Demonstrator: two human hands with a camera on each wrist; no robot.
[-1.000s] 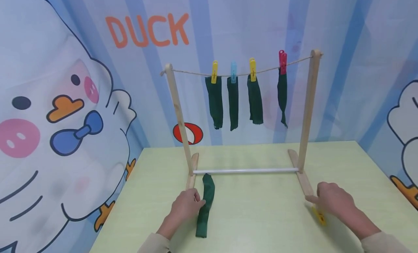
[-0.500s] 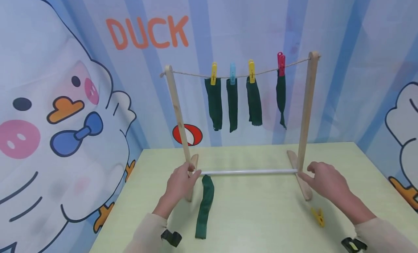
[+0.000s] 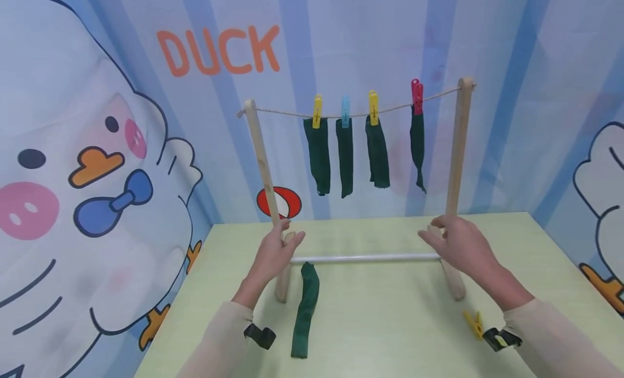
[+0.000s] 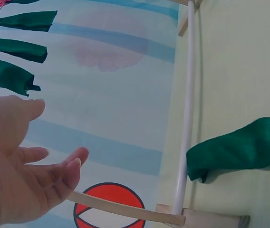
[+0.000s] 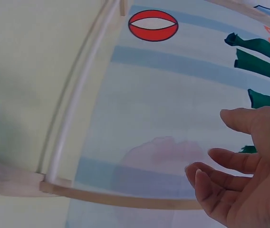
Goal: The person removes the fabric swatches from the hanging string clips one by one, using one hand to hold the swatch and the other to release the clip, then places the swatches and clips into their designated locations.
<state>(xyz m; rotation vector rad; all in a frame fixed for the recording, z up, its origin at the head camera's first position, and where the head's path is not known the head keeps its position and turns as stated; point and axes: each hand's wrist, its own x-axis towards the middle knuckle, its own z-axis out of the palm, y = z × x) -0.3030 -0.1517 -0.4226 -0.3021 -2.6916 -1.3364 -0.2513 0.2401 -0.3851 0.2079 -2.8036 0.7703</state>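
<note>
1. The right hand (image 3: 455,245) covers the foot of the rack's right post (image 3: 456,150) in the head view — contact cannot be judged.
2. The left hand (image 3: 275,253) hides the lower left post (image 3: 263,161) and one end of the white bar (image 3: 365,257).
3. In the left wrist view the hanging green cloths (image 4: 16,50) are cut off by the left edge.
4. The yellow peg (image 3: 474,322) on the table is partly hidden behind the wrist strap.

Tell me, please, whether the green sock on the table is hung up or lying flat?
Lying flat. The green sock rests lengthwise on the table, in front of the rack's white crossbar, unpegged; neither hand touches it.
</note>
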